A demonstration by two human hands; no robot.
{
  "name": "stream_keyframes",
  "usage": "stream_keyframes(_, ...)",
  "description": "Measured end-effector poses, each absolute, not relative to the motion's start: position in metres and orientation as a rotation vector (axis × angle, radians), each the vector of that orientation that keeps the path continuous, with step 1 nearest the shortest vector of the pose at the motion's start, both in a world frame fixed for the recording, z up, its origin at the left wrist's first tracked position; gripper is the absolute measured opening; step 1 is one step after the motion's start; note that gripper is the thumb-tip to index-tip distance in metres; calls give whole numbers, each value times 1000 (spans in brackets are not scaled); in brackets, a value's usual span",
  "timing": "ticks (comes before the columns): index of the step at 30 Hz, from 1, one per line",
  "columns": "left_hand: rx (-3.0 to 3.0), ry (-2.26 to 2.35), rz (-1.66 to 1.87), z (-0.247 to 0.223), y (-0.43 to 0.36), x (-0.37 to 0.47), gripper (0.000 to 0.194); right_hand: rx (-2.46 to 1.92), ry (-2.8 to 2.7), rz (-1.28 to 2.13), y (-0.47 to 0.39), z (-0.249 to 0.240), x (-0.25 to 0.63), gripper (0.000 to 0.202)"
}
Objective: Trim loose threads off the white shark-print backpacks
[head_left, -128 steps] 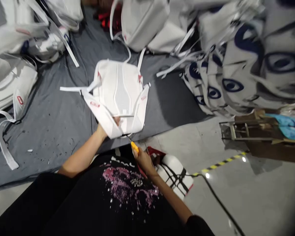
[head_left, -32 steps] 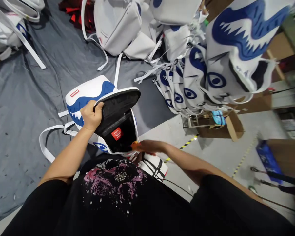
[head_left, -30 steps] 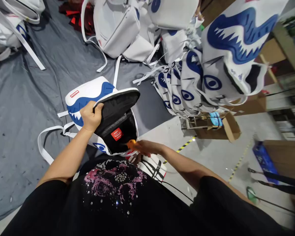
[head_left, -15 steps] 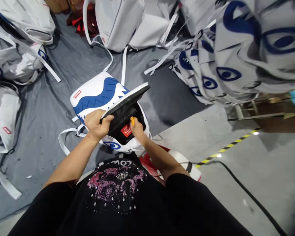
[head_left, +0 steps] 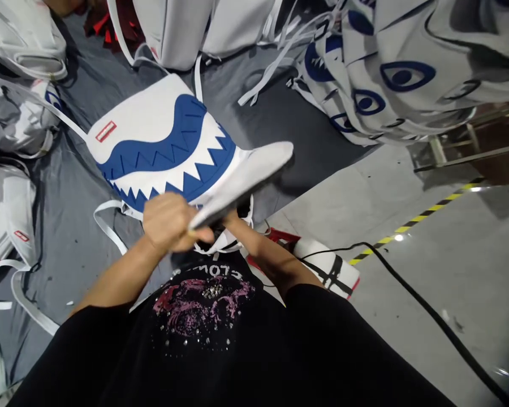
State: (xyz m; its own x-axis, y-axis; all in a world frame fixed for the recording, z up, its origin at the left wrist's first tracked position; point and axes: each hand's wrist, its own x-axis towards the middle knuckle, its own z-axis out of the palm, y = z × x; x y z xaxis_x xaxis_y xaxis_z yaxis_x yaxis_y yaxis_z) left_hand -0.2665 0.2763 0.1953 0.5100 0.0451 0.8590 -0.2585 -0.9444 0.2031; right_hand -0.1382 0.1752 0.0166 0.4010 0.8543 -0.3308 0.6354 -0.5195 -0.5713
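Note:
A white backpack (head_left: 148,118) with a blue shark-mouth print and a small red label lies on the grey cloth in front of me. My left hand (head_left: 169,221) is closed on the near edge of its top flap (head_left: 254,169), thumb below and fingers above. The flap is tilted up, its right end raised. Under it, my right hand (head_left: 232,217) reaches into the bag's opening. Only the wrist and back of that hand show; its fingers and anything in them are hidden by the flap. A white strap (head_left: 106,223) trails from the bag's left side.
White bags (head_left: 8,215) lie at the left, and more (head_left: 169,34) stand at the back. A pile of eye-printed bags (head_left: 390,73) is at the right. Grey cloth (head_left: 76,186) covers the work surface. A black cable (head_left: 424,305) crosses the floor near striped tape (head_left: 424,217).
The flap has swung down toward me, covering the opening and my right hand, which held a small yellow thing inside the bag earlier. More of the shark print shows. The view has shifted.

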Motion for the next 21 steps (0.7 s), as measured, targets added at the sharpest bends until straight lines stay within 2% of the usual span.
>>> stream_keyframes(4,2505,261,1633,159,321,-271,44,-2447,-1330,827,155,50,-121,40)
stream_keyframes(8,2298,831,1563,126,351,-283,60,-2493,-1582,975,96,91,-101,40)
stream_keyframes(11,2238,859,1485,118,351,-284,62,-2455,-1294,941,69,104,-89,42)
stream_keyframes(14,2233,860,1454,116,347,-278,61,-2358,-1070,777,88,105,-77,44)
stream_keyframes(21,2216,900,1412,113,353,-275,61,-2799,-1470,918,148,139,-38,39)
